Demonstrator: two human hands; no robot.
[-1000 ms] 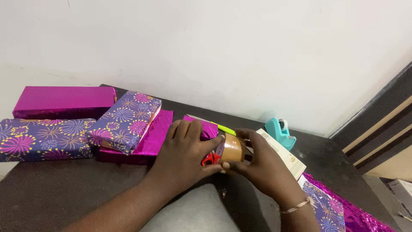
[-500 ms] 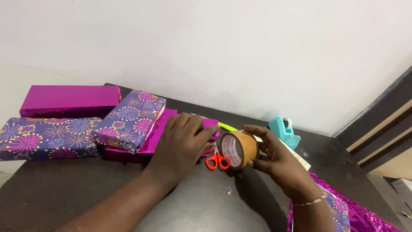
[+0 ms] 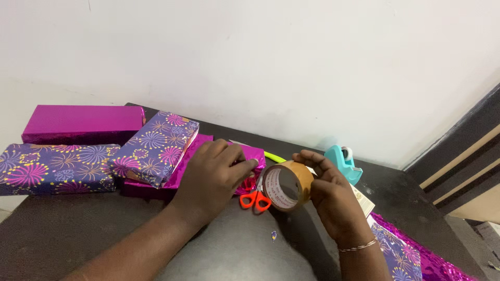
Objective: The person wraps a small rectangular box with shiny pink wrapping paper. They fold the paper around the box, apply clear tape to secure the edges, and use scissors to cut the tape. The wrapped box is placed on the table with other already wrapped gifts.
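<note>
My right hand (image 3: 328, 195) grips a roll of brown packing tape (image 3: 285, 185), held upright just above the dark table (image 3: 78, 229). My left hand (image 3: 213, 174) lies on a small box wrapped in shiny magenta foil (image 3: 252, 156), with its thumb and fingers near the roll's left edge. Small scissors with orange-red handles (image 3: 254, 200) lie on the table right under the roll, partly hidden by my left hand.
At the left lie several wrapped boxes: a magenta one (image 3: 83, 124), a purple firework-patterned one (image 3: 52, 167) and a second patterned one (image 3: 153, 148) leaning on a magenta box. A teal tape dispenser (image 3: 342, 162) stands near the wall. Wrapping paper (image 3: 403, 255) lies at lower right.
The tape roll came away from my left hand, turned its open core toward me, and shifted slightly. The scissors became visible beneath it. My left hand settled back onto the magenta box.
</note>
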